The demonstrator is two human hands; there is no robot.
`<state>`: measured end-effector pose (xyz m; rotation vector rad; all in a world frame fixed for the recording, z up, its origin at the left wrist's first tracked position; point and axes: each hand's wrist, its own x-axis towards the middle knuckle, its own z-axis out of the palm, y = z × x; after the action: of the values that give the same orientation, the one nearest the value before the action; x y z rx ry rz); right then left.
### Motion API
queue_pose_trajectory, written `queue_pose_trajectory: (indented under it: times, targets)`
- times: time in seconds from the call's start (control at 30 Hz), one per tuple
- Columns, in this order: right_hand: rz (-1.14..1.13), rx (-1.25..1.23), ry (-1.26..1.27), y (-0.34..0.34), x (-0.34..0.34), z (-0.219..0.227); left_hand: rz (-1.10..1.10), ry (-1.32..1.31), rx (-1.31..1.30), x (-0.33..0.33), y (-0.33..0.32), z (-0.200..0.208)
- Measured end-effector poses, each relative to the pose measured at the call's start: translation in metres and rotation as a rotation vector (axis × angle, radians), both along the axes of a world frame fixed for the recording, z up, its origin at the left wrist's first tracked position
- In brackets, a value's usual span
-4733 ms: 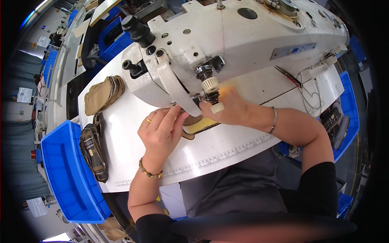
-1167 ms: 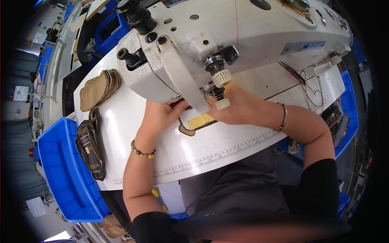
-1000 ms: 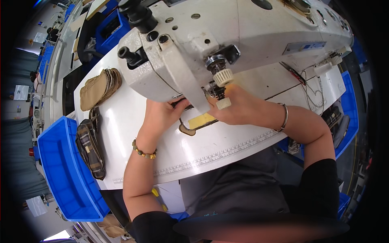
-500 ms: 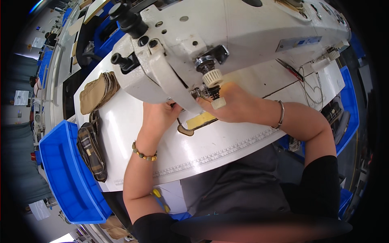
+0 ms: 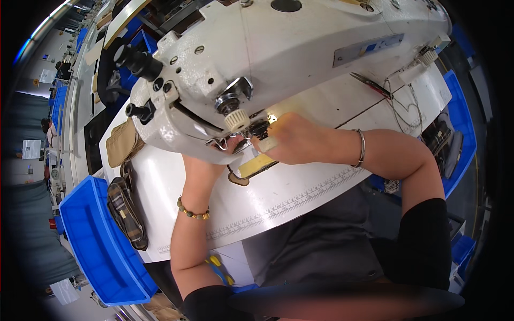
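A white sewing machine (image 5: 214,59) stands over the table, and both my hands meet around its needle area. My left hand (image 5: 204,165) reaches behind the machine's head, which hides most of its fingers. The fingertips that show are bent beside a small dark piece (image 5: 242,145). My right hand (image 5: 295,140) lies on the other side of the presser foot with its fingers curled in. Their tips are hidden behind the pale tension knob (image 5: 236,121) and dark spring. Between the hands and me lies a yellow strip (image 5: 256,166) with a dark edge and a tan rounded tab (image 5: 239,181).
Tan fabric pieces (image 5: 122,143) and a plaid pouch (image 5: 127,214) lie at the table's left edge, by a blue bin (image 5: 101,241). Red-handled tweezers (image 5: 370,85) and a loose cord (image 5: 401,109) rest at the right. A ruler scale (image 5: 300,200) runs along the front edge.
The view has shifted, so the machine appears farther left and larger. More of my left hand's fingers are covered by the machine's head. My right hand stays close to the presser foot.
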<state>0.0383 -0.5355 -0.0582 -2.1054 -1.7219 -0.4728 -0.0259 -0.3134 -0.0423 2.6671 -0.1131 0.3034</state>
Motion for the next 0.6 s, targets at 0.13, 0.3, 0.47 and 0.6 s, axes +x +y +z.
queue_pose_trajectory:
  times: [0.13, 0.3, 0.47, 0.6]
  targets:
    - [-0.005, 0.008, -0.015, 0.001, 0.001, -0.003, -0.031, -0.157, 0.12, 0.0, 0.0, -0.004]
    - [-0.015, 0.031, 0.004, 0.001, 0.001, -0.001, 0.009, -0.083, 0.121, -0.001, -0.001, -0.007]
    - [-0.007, 0.049, -0.005, 0.001, 0.001, -0.001, -0.028, -0.106, 0.147, -0.001, -0.007, 0.003]
    - [-0.007, 0.01, -0.004, 0.0, 0.001, 0.0, 0.015, -0.133, 0.097, -0.002, -0.01, 0.005]
